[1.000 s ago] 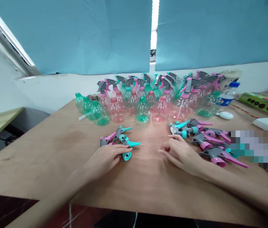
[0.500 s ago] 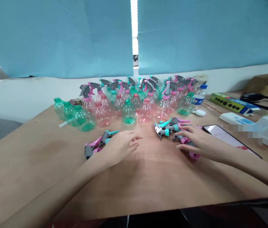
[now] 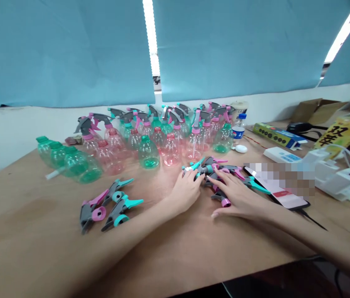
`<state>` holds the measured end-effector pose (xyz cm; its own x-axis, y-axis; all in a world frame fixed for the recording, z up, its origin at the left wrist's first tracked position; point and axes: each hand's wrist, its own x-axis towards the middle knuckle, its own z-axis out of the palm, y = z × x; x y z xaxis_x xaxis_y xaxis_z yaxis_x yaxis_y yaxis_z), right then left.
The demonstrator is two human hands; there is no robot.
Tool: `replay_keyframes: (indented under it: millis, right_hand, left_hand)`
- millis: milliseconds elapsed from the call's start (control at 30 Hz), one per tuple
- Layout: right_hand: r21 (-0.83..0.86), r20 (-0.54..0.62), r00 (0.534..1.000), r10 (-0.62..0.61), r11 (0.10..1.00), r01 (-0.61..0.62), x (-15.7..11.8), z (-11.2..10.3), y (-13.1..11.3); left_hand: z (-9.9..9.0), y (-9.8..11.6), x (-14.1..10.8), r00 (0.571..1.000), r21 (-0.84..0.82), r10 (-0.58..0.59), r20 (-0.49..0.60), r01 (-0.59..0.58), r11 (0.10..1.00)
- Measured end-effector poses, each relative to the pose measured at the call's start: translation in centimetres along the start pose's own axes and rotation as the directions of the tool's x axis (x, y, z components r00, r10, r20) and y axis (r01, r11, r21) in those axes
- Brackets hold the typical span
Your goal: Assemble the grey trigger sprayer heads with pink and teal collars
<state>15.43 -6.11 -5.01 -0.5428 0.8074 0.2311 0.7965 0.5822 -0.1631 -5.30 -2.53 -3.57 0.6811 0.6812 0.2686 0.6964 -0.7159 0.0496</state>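
My left hand (image 3: 187,191) reaches to the near left side of a pile of trigger spray heads (image 3: 207,169), its fingertips at a grey and teal one. Over the pile's right part lies my right hand (image 3: 238,194), fingers spread and thumb apart; a spray head with a pink collar (image 3: 225,202) shows beneath it. Neither hand has anything lifted, though the fingers partly hide the pile. To the left, several more grey spray heads (image 3: 112,203) with pink or teal levers rest on the table. Behind stand clear green bottles (image 3: 148,155) and pink bottles (image 3: 171,153), many in the back with spray heads on.
At the far left, green bottles (image 3: 75,161) lean together beside a white tube (image 3: 53,174). A phone (image 3: 282,192), power strip (image 3: 333,178), long green box (image 3: 276,134), yellow packet (image 3: 344,132) and drink bottle (image 3: 238,127) occupy the right. The wooden table's (image 3: 150,265) front edge is near.
My left hand has moved right, away from the left spray heads to the pile. My right hand has spread over the pile. The view has turned to the right.
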Motion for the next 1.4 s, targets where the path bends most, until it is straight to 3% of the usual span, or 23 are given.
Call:
replay_keyframes:
  millis: [167, 300, 467, 633, 833, 967, 1133, 1233, 1400]
  right_hand:
    - [0.068, -0.01, 1.0, 0.007, 0.998, -0.006, 0.8, -0.5, -0.9]
    - [0.076, -0.059, 0.997, 0.058, 0.996, -0.054, 2.5, -1.5, 0.1]
    - [0.094, -0.036, 0.986, 0.161, 0.983, -0.157, 5.9, -1.2, 2.1]
    - [0.07, 0.073, 0.993, 0.093, 0.993, -0.099, 7.3, -0.6, 1.7]
    - [0.18, 0.102, 0.992, -0.074, 0.982, 0.055, 5.0, -2.5, 0.2]
    - [0.1, 0.028, 0.998, 0.048, 0.994, -0.05, 1.6, -3.0, 1.1]
    - [-0.024, -0.003, 0.988, 0.155, 0.988, -0.155, -2.2, -1.6, 3.1]
    - [-0.038, 0.009, 0.988, 0.155, 0.987, -0.154, -2.5, -0.9, 3.2]
    - [0.003, -0.021, 0.989, 0.149, 0.989, -0.149, -0.2, -0.4, 1.7]
  left_hand:
    - [-0.2, -0.6, -2.3, 1.0, 0.068, -0.007, -0.003, 0.007, 0.998]
    - [-1.1, -0.9, -4.9, 0.991, 0.072, -0.053, -0.121, 0.062, 0.995]
    - [-1.7, -0.4, -6.7, 0.978, -0.097, -0.115, -0.173, 0.099, 0.99]
    - [-2.1, -0.4, -6.4, 0.939, -0.33, -0.277, -0.205, 0.2, 0.922]
    - [-2.7, -0.7, -6.0, 0.907, -0.494, -0.382, -0.177, 0.253, 0.832]
    - [-2.8, -0.6, -6.0, 0.92, -0.479, -0.347, -0.184, 0.225, 0.849]
    - [-2.6, -0.6, -6.1, 0.926, -0.464, -0.323, -0.196, 0.203, 0.862]
    - [-2.5, -0.6, -6.2, 0.911, -0.481, -0.35, -0.218, 0.212, 0.851]
    - [-2.6, -0.4, -6.5, 0.9, -0.493, -0.368, -0.233, 0.217, 0.843]
